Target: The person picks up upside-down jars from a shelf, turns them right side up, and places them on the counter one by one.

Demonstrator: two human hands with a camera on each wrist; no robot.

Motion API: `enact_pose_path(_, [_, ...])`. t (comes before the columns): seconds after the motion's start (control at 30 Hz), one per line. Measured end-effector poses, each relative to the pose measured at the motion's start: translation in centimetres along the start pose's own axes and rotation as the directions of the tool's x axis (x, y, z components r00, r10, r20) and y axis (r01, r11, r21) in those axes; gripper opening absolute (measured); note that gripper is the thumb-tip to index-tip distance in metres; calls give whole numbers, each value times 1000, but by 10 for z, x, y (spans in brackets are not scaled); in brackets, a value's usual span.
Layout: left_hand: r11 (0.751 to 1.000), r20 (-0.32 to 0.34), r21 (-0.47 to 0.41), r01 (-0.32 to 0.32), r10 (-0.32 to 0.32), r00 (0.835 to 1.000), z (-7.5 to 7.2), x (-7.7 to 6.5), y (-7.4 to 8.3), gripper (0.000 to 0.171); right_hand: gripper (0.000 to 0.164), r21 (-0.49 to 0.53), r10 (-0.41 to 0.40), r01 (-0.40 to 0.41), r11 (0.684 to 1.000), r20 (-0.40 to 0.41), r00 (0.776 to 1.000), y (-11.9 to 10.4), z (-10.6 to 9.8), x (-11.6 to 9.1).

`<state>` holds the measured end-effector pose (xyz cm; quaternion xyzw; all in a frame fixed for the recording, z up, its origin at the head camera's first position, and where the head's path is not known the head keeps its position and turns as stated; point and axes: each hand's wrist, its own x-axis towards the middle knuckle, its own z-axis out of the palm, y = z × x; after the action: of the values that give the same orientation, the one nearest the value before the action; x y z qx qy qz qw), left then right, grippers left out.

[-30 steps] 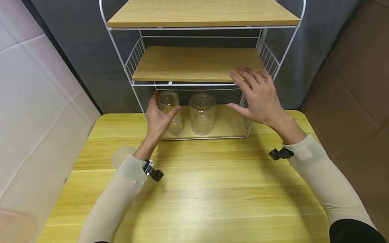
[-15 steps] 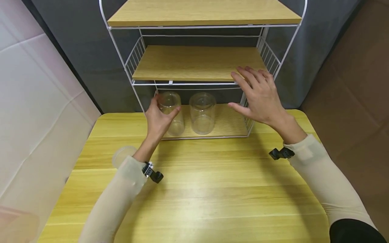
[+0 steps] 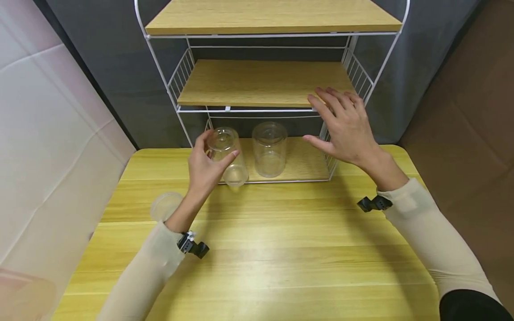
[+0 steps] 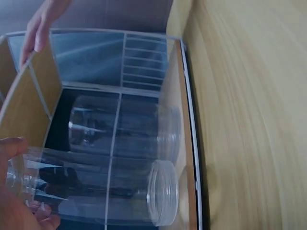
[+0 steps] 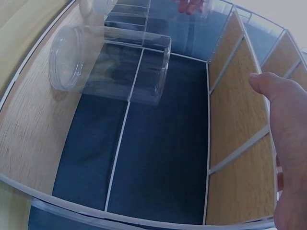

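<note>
My left hand (image 3: 206, 167) grips a clear jar (image 3: 223, 139) near its upturned base, thumb on one side and fingers on the other. The jar leans, its threaded mouth pointing down by the front edge of the rack's bottom shelf (image 3: 307, 160), as the left wrist view shows. A second clear jar (image 5: 112, 62) stands mouth down on that shelf, just to the right. My right hand (image 3: 347, 129) rests at the front edge of the middle shelf (image 3: 261, 84), fingers spread and fairly straight, thumb out to the left below the edge.
The rack has a white wire frame (image 3: 369, 91) with wire side rails and a wooden top shelf (image 3: 273, 15). Beside my left forearm, a translucent round disc (image 3: 162, 206) lies on the wooden table (image 3: 273, 249). Hanging sheets flank the table on both sides.
My left hand has drawn the left jar forward and tilted it, its lower end now at the shelf's front edge. The right hand and the other jar keep their places.
</note>
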<state>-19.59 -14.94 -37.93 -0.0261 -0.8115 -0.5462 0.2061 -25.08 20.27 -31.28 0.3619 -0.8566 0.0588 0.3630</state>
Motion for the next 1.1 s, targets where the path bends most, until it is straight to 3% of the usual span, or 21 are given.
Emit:
enact_pose_path(0.27, [988,59,-131,80,-73,996,-17,-23,15,79,89,49,18,-19,999,14,1000,-2,-5,0])
enact_pose_path(0.47, [968,79,-232,97,-81,994,-22,-36,27,73,84,201,6,-3,980,-17,1000,-18,-11,-9])
enact_pose_path(0.57, [956,79,-280,92,-72,994,-20,-39,32,70,78,334,-14,38,942,-75,997,-33,-11,-18])
enact_pose_path(0.7, [929,73,-361,83,-60,995,-15,-41,39,67,77,516,14,25,857,-70,997,-56,-6,-34])
enact_pose_path(0.8, [883,67,-461,87,-63,996,-10,-42,44,64,77,641,86,-79,764,21,996,-69,1,-47])
enact_pose_path(0.83, [853,67,-514,93,-68,995,-8,-43,46,62,76,680,118,-127,722,60,991,-72,3,-52])
enact_pose_path(0.87, [819,70,-565,99,-71,995,-6,-43,48,60,75,730,150,-175,660,99,984,-75,6,-56])
enact_pose_path(0.93, [731,80,-675,103,-67,995,-1,-44,52,56,75,824,207,-259,503,176,962,-81,11,-62])
enact_pose_path(1.0, [641,83,-762,97,-52,995,5,-45,54,53,78,890,248,-321,324,247,937,-87,15,-67])
enact_pose_path(1.07, [580,79,-810,82,-31,996,10,-47,56,51,80,930,278,-339,143,291,916,-92,19,-70])
enact_pose_path(1.1, [561,71,-825,72,-24,997,14,-48,56,50,80,938,294,-339,76,303,906,-94,20,-72])
